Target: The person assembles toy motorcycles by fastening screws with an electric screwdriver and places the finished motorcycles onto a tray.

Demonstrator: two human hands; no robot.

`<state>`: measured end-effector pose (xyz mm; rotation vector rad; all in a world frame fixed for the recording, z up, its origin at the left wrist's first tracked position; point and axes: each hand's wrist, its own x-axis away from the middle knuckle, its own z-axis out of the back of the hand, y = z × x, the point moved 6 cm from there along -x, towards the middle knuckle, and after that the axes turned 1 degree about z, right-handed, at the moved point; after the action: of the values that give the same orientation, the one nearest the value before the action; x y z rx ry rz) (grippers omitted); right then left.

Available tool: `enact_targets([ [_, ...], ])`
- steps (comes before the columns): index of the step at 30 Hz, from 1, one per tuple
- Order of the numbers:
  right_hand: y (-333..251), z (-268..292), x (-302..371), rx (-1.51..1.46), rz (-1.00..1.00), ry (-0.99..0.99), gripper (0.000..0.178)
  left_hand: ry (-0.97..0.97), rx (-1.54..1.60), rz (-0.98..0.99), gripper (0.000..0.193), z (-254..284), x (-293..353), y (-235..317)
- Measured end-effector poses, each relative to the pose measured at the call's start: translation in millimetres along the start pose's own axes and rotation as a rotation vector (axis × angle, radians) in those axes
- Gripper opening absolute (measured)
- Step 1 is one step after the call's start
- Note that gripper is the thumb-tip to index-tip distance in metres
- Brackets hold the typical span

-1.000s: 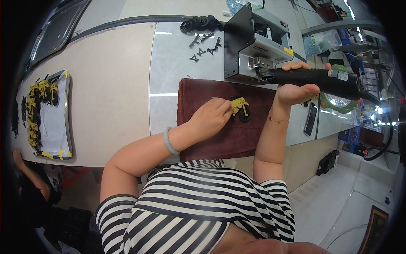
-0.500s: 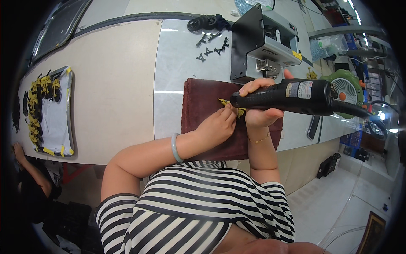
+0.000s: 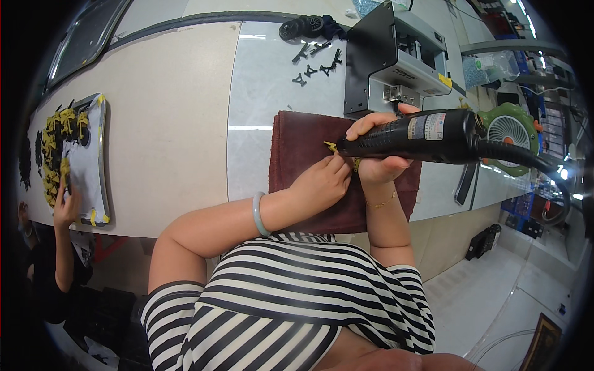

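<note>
My right hand [image 3: 380,169] is wrapped round a thick black electric screwdriver [image 3: 405,138], held almost level with its cable running off to the right. The tool's front end is just above a small yellow plastic part [image 3: 331,146] over a folded dark red cloth [image 3: 292,139]. My left hand [image 3: 322,179] pinches this part, fingertips close to the tool's tip. Most of the part is hidden by my fingers and the tool, and its contact with the tip cannot be made out.
A black and grey machine [image 3: 396,68] stands behind the cloth. Small black parts [image 3: 309,71] and black wheels [image 3: 300,28] lie left of it. At far left, a co-worker's hand [image 3: 66,207] reaches over a tray [image 3: 104,161] with yellow-black pieces. A green fan [image 3: 510,133] stands right.
The co-worker's hand has come up over the tray at the left, holding a yellow piece. My hands keep their hold, and the whole view has shifted slightly.
</note>
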<state>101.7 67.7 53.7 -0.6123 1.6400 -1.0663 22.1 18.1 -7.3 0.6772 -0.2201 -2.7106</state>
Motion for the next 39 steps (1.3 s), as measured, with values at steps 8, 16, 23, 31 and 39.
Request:
enact_targets([
  [8, -6, 4, -5, 0.041, 0.001, -0.081, 0.094, -0.009, 0.022, -0.009, 0.022, -2, -2, 0],
  [16, -81, 107, -3, -0.040, 0.178, 0.419, 0.080, 0.149, 0.193, 0.075, 0.025, 7, -8, -17],
  [23, 34, 180, 80, -0.298, -0.511, 0.504, 0.048, -0.042, 0.618, 0.271, 0.046, -3, -14, -34],
  [31, 51, 179, 84, -0.339, -0.602, 0.475, 0.042, -0.091, 2.153, 0.520, 0.073, 26, -20, -40],
  [39, 63, 179, 92, -0.444, -0.630, 0.433, 0.045, 0.155, 1.791, 0.440, 0.075, 110, 46, -58],
])
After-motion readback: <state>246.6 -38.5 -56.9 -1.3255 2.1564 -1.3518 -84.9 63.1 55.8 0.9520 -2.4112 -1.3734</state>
